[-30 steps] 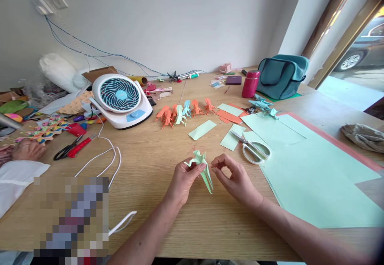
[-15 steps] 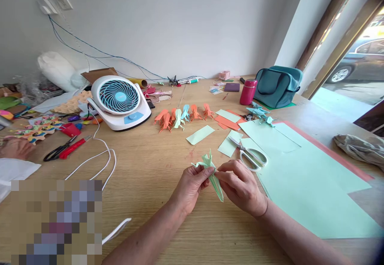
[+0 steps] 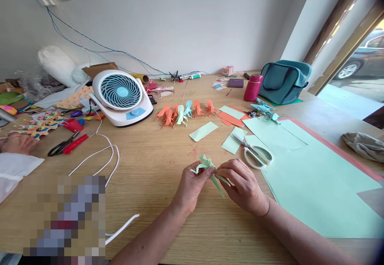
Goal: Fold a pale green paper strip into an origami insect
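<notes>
Between my two hands is a light green origami figure [image 3: 207,162] with thin folded legs. My left hand [image 3: 192,185] is closed, its thumb pressing the paper at the figure's middle. The fingertips of my right hand [image 3: 241,187] pinch the figure's right side, beside two narrow strips that point down and right. What exactly lies under the right fingertips is hidden. Just beyond my right hand lie white-handled scissors [image 3: 258,155], partly on a cut green paper piece [image 3: 232,143]. Another green paper rectangle [image 3: 203,131] lies farther forward on the wooden table [image 3: 156,201].
Finished orange figures [image 3: 196,108], a pale green one [image 3: 181,115] and blue ones [image 3: 261,107] stand ahead. Large green sheets [image 3: 324,189] cover the right side. A fan [image 3: 121,97], white cable [image 3: 115,153], red flask [image 3: 253,89] and teal bag [image 3: 283,83] are around. Another person's hand [image 3: 19,143] is far left.
The two narrow strips at the figure's lower end have spread apart, one now pointing further right. The figure has tilted slightly in my hands. The whole view has shifted a little.
</notes>
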A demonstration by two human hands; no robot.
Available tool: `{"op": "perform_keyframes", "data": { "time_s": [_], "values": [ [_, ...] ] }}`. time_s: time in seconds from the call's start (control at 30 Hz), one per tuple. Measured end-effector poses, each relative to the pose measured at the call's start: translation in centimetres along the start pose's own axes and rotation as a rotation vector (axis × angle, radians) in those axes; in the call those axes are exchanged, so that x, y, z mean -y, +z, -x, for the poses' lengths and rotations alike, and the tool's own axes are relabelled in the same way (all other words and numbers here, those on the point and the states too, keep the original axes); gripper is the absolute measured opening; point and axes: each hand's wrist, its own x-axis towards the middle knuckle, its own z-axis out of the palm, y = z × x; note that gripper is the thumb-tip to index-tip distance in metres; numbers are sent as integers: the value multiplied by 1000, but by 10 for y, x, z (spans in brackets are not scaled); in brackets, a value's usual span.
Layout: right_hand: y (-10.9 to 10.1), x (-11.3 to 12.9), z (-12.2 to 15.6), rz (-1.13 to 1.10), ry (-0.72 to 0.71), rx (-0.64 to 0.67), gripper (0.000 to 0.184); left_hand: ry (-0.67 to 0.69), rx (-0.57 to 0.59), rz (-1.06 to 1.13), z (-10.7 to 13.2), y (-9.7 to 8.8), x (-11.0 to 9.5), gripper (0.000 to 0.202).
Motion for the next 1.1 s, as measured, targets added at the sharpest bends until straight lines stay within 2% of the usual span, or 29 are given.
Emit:
{"op": "perform_keyframes", "data": {
  "time_s": [0.17,0.43,0.67,0.87,0.97,1.1],
  "values": [
    [4,4,2,-99,137,-39,21,131,-42,-69,0,1,4,36],
    [8,7,2,-180,305,-83,11,83,-10,-39,0,-2,8,33],
    [2,1,4,-127,155,-27,19,-29,-4,66,1,-1,7,35],
    [-2,1,2,-6,51,-11,17,-58,11,64,2,-1,6,37],
    [-2,1,0,23,43,3,15,-52,-10,56,1,0,8,37],
    [-2,3,-1,-49,87,-9,16,-26,-35,55,2,1,8,38]
  ]
}}
